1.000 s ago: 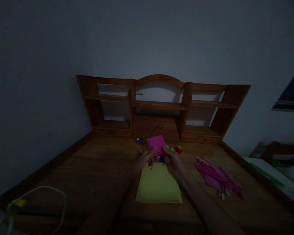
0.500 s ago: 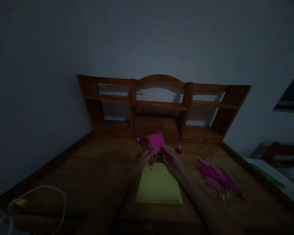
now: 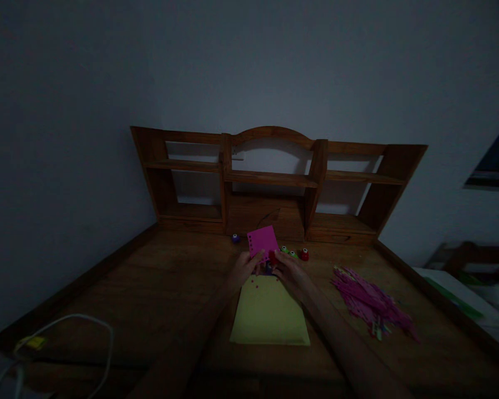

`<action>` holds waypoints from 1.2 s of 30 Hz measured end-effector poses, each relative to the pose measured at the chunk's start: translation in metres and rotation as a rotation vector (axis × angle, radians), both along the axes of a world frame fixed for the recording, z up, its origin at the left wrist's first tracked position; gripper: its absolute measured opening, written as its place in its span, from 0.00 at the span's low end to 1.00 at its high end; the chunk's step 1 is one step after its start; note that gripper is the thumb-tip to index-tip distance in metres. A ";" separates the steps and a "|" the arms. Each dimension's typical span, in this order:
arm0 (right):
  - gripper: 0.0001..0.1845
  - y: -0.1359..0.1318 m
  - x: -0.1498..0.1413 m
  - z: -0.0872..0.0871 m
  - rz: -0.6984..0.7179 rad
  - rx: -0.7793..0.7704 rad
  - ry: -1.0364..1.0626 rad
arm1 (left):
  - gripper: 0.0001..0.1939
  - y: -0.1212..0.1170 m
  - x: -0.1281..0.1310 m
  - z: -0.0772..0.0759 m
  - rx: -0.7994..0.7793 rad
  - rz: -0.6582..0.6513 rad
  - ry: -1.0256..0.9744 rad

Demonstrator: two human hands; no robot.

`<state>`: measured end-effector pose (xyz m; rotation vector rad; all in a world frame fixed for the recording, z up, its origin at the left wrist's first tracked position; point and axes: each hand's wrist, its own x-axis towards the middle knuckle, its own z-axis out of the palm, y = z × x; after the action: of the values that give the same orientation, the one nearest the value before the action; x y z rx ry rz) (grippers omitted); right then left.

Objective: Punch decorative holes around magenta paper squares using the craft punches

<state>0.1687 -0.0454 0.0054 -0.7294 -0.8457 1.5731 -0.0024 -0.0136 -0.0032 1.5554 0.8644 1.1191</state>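
A pink sheet of paper with a row of punched holes along its left edge is held up over the desk. My left hand pinches its lower left corner between thumb and fingers. At the lower right corner, my right hand is closed on a small red paper punch, which sits at the paper's edge. Below the hands lies a yellow sheet of paper with a few tiny pink dots on it. A dark purple punch shows partly between my hands.
Near the shelf stand a purple punch, green punches and another red punch. Pink paper strips are heaped at right. A wooden shelf unit bounds the back. A white cable loops at front left.
The pink paper has shifted slightly left and down. My left fingers have closed onto its corner, and the red punch in my right hand has moved slightly left and down.
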 end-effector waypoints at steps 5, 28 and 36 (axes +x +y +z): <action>0.13 0.001 0.000 -0.001 -0.010 0.006 -0.011 | 0.26 -0.001 0.001 0.001 0.025 0.040 0.015; 0.16 0.002 0.000 -0.004 -0.008 0.032 -0.111 | 0.20 -0.001 0.001 0.000 0.061 0.019 0.071; 0.16 0.002 -0.001 -0.006 -0.024 0.076 -0.196 | 0.20 -0.008 0.003 0.004 0.042 -0.049 0.049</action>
<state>0.1681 -0.0435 -0.0007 -0.8445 -1.0308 1.4561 0.0001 -0.0214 0.0010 1.6364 0.8353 1.0744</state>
